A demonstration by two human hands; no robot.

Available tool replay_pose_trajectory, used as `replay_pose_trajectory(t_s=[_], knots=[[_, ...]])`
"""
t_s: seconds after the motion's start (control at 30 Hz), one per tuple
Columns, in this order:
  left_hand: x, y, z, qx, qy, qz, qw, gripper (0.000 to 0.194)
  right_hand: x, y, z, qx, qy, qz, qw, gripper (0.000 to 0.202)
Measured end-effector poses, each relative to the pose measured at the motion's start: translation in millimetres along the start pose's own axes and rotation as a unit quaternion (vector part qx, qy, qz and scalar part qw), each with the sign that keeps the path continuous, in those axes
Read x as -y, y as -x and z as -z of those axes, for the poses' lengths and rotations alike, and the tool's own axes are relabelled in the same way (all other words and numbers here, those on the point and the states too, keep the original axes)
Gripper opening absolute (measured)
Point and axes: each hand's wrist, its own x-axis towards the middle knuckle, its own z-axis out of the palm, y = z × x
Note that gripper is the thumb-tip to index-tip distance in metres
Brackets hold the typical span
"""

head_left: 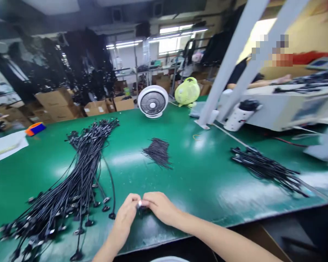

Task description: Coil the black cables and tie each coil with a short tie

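Near the front edge of the green table, my left hand (127,214) and my right hand (162,209) meet with fingers pinched. Between the fingertips is a small cable connector (140,204) with a bright metal end; a dark part shows beneath, and the fingers hide most of it. To the left lies a large pile of black cables (83,174) with connectors at both ends. Beyond my hands sits a small heap of short thin black strips (157,152), perhaps cable ties. A separate bundle of black cables (262,165) lies at the right.
A white fan (153,102) and a yellow-green fan (187,91) stand at the table's far edge. Grey posts (221,62) rise beside a white spotted cup (239,118). Paper (9,147) and an orange-blue tape roll (35,129) lie far left. Another person's arm (270,83) rests behind the posts.
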Motion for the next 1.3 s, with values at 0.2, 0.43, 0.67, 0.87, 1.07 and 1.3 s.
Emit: replay_pose_trajectory(t_s=[0.2,0.43,0.67,0.87,1.07,1.3], knots=[[22.6,10.6,-5.1,-0.008,-0.023,0.049,0.999,0.057,-3.9,5.9,6.7,0.014,0.254,0.050,0.966,0.013],[23.3,1.9,-28.3,-0.080,0.181,0.238,0.951,0.064,-2.5,1.2,7.1,-0.013,0.381,0.149,0.912,0.020],[17.9,-4.6,-35.5,-0.119,0.045,0.115,0.985,0.047,4.0,-0.6,6.0,-0.031,0.362,0.090,0.927,0.024],[15.8,0.7,-40.2,-0.124,-0.092,0.047,0.987,0.046,4.9,7.3,-5.7,-0.141,0.136,-0.004,0.981,0.033],[15.5,3.0,-39.9,-0.135,-0.113,-0.019,0.984,0.050,5.8,3.8,-7.5,-0.066,-0.376,-0.139,0.913,0.030],[22.8,4.7,-28.0,-0.067,-0.036,0.029,0.997,0.046,-0.3,6.7,46.4,-0.165,-0.054,-0.165,0.971,0.041]])
